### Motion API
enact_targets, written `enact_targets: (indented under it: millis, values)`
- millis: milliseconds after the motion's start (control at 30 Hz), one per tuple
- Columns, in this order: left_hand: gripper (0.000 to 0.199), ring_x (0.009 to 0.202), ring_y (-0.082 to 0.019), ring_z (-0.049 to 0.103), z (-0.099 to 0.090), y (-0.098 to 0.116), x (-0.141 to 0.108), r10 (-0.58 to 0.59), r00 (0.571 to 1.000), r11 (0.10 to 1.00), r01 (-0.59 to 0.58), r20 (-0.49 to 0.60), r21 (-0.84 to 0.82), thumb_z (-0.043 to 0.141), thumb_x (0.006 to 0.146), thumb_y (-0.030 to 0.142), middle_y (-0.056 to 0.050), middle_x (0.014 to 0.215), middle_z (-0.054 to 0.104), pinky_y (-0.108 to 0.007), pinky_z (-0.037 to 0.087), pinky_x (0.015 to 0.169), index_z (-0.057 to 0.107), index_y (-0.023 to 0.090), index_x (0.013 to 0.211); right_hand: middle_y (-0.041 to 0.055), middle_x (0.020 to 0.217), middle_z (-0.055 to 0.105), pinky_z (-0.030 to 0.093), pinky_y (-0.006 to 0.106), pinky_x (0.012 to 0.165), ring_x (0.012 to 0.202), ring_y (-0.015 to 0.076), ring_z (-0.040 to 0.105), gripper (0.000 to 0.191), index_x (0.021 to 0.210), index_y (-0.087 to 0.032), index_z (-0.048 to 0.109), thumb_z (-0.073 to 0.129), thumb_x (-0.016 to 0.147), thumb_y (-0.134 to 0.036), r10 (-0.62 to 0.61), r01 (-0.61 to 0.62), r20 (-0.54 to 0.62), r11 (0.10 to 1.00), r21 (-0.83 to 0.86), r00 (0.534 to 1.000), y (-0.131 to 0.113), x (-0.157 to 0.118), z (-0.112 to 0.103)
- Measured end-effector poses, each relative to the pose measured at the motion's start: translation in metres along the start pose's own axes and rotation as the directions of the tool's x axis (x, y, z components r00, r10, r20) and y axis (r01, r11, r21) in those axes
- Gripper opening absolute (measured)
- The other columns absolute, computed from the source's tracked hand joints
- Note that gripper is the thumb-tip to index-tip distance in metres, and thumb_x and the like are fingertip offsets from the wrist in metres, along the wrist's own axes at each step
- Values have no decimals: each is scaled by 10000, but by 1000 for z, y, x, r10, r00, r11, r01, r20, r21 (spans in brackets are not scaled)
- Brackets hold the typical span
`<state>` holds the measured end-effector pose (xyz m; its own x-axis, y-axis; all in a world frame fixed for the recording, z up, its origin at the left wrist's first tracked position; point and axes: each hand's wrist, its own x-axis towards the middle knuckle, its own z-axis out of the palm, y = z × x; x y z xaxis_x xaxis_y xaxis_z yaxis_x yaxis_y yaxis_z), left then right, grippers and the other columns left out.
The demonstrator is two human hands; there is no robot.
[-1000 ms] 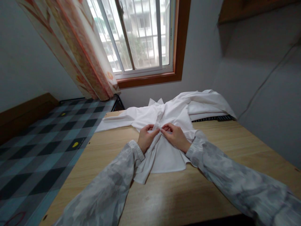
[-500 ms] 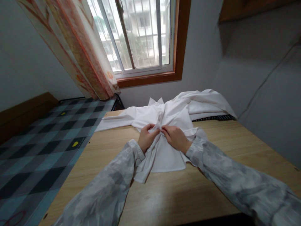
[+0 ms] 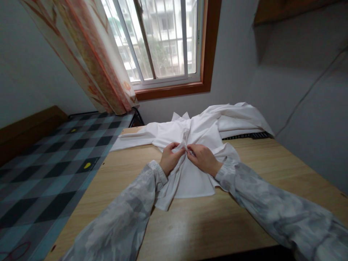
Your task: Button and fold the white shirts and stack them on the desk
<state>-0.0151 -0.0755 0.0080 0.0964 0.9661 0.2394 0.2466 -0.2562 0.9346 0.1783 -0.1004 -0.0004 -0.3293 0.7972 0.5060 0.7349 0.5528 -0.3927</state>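
Observation:
A white shirt [image 3: 201, 128] lies spread on the wooden table, its collar toward the window and its hem toward me. One sleeve reaches out to the left; the other is bunched at the right. My left hand [image 3: 170, 158] is closed, pinching the shirt's front at the middle. Opposite it, my right hand [image 3: 203, 158] also pinches the front, its fingertips almost meeting the left ones. The cloth is gathered into creases between them. Any button there is too small to make out.
The wooden table [image 3: 174, 232] runs out on both sides of the shirt. A black ridged object [image 3: 261, 135] lies partly under the right sleeve. To the left is a bed with a checked cover [image 3: 54, 181]. Behind are a curtain [image 3: 100, 65] and a barred window [image 3: 165, 40].
My right fingertips have shifted very slightly at the gathered cloth. My left hand and the shirt stay almost where they were.

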Motion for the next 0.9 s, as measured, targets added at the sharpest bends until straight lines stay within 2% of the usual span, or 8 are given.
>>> enact_targets:
  millis: [300,533,733,900]
  values:
    - [285,839,-217,682,0,5,-2,3,1000,1000,-3,10,8,812,785,449,-12,855,777,-326,544,828,764,188,889,70,954,774,494,316,835,898,235,712,122,1043,-218,731,609,1044,-220,-5,6,-10,995,101,1000,3,1,-4]
    - [297,908,-231,710,0,-3,-1,74,997,997,-74,28,14,787,852,474,-28,927,806,-340,556,893,800,189,935,38,883,766,476,304,775,820,216,696,126,957,-243,740,635,1022,-263,30,-22,-31,976,219,999,2,2,-5]
    - [385,819,-226,709,1,6,-5,48,994,999,-49,98,9,828,844,533,-39,904,810,-322,551,773,802,165,952,23,889,769,477,299,767,825,211,706,117,976,-244,737,628,1013,-262,63,-51,-28,948,313,998,1,2,-8]
    - [424,896,-244,722,-4,3,-2,80,985,997,-79,155,-10,798,879,588,-51,967,829,-346,571,868,823,174,963,8,861,764,476,297,746,797,202,700,158,979,-247,728,602,1050,-310,91,-72,-29,917,393,995,4,2,-5]
